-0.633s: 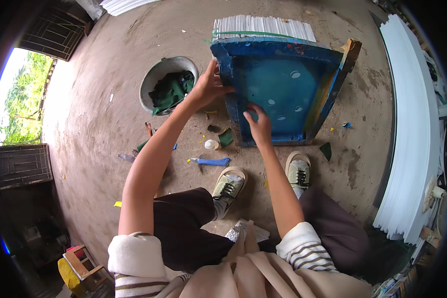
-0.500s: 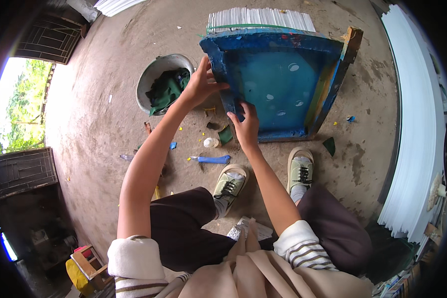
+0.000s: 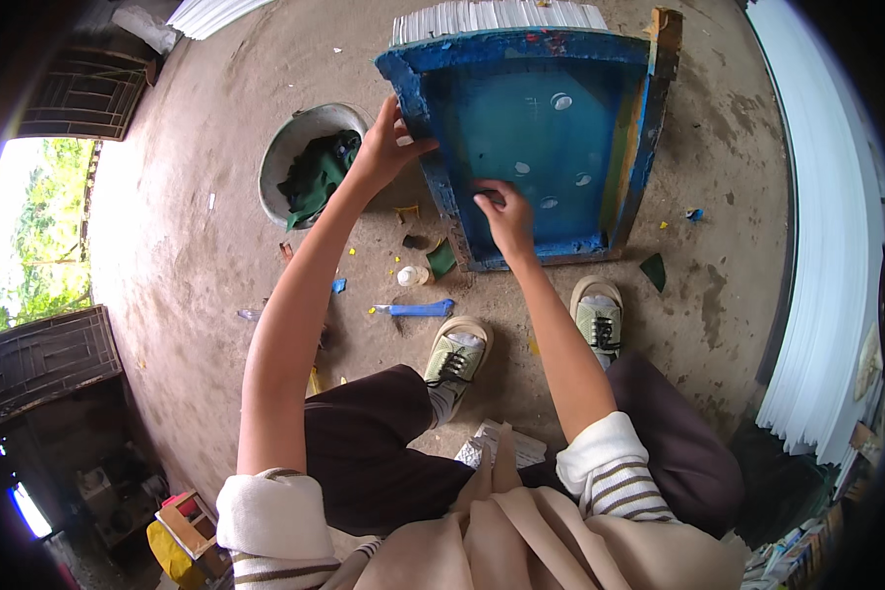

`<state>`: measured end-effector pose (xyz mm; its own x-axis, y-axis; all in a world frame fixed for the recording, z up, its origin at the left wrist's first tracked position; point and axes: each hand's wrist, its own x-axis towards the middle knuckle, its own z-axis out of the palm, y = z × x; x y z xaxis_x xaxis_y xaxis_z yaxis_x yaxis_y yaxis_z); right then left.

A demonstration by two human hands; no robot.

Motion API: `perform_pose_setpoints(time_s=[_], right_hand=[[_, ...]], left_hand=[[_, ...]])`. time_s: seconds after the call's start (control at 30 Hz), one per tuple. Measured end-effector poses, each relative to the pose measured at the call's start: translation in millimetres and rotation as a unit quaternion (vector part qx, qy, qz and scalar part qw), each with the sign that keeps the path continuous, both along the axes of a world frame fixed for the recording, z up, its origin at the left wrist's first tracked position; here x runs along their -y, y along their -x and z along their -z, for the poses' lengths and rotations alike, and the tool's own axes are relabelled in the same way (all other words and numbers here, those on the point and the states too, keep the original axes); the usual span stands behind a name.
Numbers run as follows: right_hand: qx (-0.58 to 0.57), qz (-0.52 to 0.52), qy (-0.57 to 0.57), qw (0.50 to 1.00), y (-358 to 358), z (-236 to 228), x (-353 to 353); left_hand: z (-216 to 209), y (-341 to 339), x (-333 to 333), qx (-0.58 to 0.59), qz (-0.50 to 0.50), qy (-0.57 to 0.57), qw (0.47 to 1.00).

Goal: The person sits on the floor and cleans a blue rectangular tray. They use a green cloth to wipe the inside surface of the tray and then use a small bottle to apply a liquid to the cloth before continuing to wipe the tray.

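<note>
A blue-stained screen printing frame (image 3: 415, 103) stands tilted on the floor in front of me, its teal mesh (image 3: 482, 128) marked with several pale oval spots. My left hand (image 3: 386, 147) grips the frame's left side, thumb on the front face and fingers round the outer edge. Over the lower left of the mesh is my right hand (image 3: 507, 214), its fingers pinched around a small dark piece (image 3: 490, 197). What that piece is I cannot make out. It is at or close to the mesh; whether it touches is unclear.
Left of the frame sits a metal basin (image 3: 274, 172) with dark green cloth (image 3: 315, 182). Near my shoes lie a small bottle (image 3: 413, 276), a blue-handled tool (image 3: 418, 309) and cloth scraps (image 3: 652, 270). Stacked white sheets (image 3: 501, 18) stand behind the frame; more white sheets (image 3: 826, 246) line the right.
My right hand has left the frame's left edge and moved right over the mesh, the small dark piece now showing in its fingers. My left hand stays on the frame. The view has shifted slightly.
</note>
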<state>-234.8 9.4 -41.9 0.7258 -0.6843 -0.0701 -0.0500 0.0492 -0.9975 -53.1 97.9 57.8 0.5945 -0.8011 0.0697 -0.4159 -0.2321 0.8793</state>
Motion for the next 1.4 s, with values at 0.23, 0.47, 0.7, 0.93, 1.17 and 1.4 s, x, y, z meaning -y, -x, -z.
perform_pose_setpoints(time_s=[0.23,0.47,0.7,0.93,1.17,1.4], right_hand=[[-0.129,-0.063,0.151,0.978,61.0,46.4,13.8],[-0.146,-0.169,0.231,0.947,67.7,64.2,-2.5],[-0.164,-0.16,0.286,0.93,75.4,76.9,-4.6],[-0.205,-0.304,0.376,0.851,68.7,52.4,25.9],[-0.364,-0.381,0.614,0.588,75.7,-77.3,168.6],[-0.377,-0.312,0.585,0.647,121.2,-139.1,203.0]], left_hand=[[52.9,-33.0,22.6,0.081,-0.088,-0.049,0.992],[77.9,-49.3,37.7,0.222,-0.106,-0.118,0.962],[90.7,-40.0,45.6,0.134,-0.116,-0.062,0.982],[93.3,-33.6,29.8,0.227,-0.063,-0.146,0.961],[35.2,11.1,10.0,0.325,0.059,-0.252,0.91],[40.5,81.3,-7.1,0.348,0.232,-0.309,0.854]])
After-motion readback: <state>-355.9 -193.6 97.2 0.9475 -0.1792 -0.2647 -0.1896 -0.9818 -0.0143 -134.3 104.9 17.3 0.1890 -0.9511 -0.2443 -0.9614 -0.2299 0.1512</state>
